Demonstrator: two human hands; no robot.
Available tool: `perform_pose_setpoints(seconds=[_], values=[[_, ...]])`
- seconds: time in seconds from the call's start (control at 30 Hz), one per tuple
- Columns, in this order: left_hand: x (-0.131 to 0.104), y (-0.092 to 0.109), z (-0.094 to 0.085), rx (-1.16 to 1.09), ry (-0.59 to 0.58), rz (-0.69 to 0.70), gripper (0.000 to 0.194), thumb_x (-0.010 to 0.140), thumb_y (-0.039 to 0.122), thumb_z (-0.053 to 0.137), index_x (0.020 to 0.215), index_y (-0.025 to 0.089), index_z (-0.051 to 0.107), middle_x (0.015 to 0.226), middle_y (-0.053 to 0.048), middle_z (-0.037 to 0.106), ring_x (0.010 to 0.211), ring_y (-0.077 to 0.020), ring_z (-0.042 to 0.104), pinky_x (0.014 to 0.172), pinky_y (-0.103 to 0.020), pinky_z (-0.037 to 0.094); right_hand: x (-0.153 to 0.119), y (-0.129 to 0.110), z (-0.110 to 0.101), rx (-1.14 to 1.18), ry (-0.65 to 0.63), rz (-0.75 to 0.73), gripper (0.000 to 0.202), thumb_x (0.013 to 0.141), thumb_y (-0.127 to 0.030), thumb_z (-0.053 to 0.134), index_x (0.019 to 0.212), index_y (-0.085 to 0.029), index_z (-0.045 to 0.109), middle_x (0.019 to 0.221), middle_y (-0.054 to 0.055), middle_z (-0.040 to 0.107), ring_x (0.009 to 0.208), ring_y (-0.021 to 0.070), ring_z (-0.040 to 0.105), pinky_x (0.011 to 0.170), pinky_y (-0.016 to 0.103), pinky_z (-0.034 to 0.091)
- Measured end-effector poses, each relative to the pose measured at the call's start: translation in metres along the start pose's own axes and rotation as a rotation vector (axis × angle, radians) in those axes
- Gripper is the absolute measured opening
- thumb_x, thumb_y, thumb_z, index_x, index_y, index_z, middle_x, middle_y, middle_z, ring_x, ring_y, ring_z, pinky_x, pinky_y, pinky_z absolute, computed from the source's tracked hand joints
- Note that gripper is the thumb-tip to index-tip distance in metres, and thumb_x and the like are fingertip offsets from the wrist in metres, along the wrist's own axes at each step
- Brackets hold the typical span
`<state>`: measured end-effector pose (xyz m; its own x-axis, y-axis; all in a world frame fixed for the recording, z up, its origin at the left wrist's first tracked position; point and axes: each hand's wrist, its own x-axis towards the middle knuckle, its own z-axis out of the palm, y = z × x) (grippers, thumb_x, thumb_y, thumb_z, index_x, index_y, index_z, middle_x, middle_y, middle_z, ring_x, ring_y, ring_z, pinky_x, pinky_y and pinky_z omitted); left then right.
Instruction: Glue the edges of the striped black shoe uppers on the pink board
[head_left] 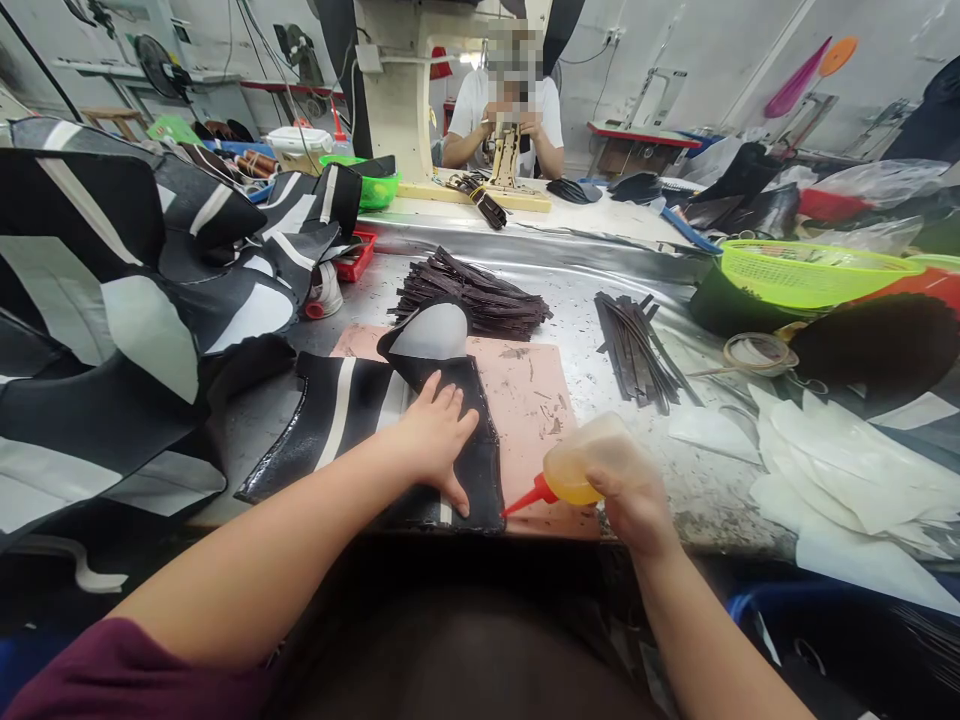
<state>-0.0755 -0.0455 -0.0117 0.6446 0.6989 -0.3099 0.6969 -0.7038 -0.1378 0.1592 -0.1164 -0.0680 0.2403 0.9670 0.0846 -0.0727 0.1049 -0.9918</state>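
A black shoe-upper-like piece [367,400] with pale strips lies flat near the table's front edge, partly over a pink board [525,400]. My left hand [439,440] rests on it, palm down and fingers spread. In my right hand [634,500] is a translucent squeeze bottle [581,465] of yellowish liquid, tilted to the left. Its red nozzle tip meets or nearly meets the piece's lower right corner. A shiny wet-looking line runs along the piece's edges.
Many black pieces [82,300] are heaped at the left. Dark strips [472,295] lie behind the board, more [641,350] to its right. White sheets [847,470] and a green basket [810,275] are at the right. Across the table, a person [502,130] sits at a machine.
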Motion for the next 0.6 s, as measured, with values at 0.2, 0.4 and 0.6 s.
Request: perform_pose_setpoints(seconds=[0.2,0.4,0.6], values=[[0.001,-0.001,0.001,0.011,-0.001,0.01,0.126,0.037,0.083,0.057,0.131,0.002,0.035,0.136,-0.033,0.029,0.13,-0.0419,0.023,0.104,-0.056,-0.006,0.0,0.001,-0.004,-0.054,-0.029,-0.003,0.036,0.059,-0.04,0.075,0.085,-0.018,0.062,0.076,0.006,0.065,0.071,0.0246,0.062,0.061,0.037,0.053],[-0.001,0.0,0.0,0.029,-0.014,0.003,0.123,0.037,0.083,0.056,0.131,0.005,0.037,0.137,-0.031,0.03,0.13,-0.0401,0.023,0.105,-0.054,-0.006,0.013,-0.001,0.004,-0.051,-0.097,0.008,0.039,0.057,-0.039,0.077,0.087,-0.018,0.063,0.08,0.008,0.064,0.074,0.0252,0.062,0.058,0.036,0.054],[-0.001,-0.006,-0.006,0.023,0.025,0.025,0.102,0.05,0.077,0.058,0.124,0.007,0.047,0.134,-0.027,0.038,0.129,-0.0361,0.03,0.107,-0.052,0.002,0.034,-0.013,0.014,0.038,0.247,-0.155,0.054,0.055,-0.037,0.078,0.1,-0.019,0.055,0.094,0.007,0.061,0.084,0.0233,0.061,0.06,0.033,0.053]])
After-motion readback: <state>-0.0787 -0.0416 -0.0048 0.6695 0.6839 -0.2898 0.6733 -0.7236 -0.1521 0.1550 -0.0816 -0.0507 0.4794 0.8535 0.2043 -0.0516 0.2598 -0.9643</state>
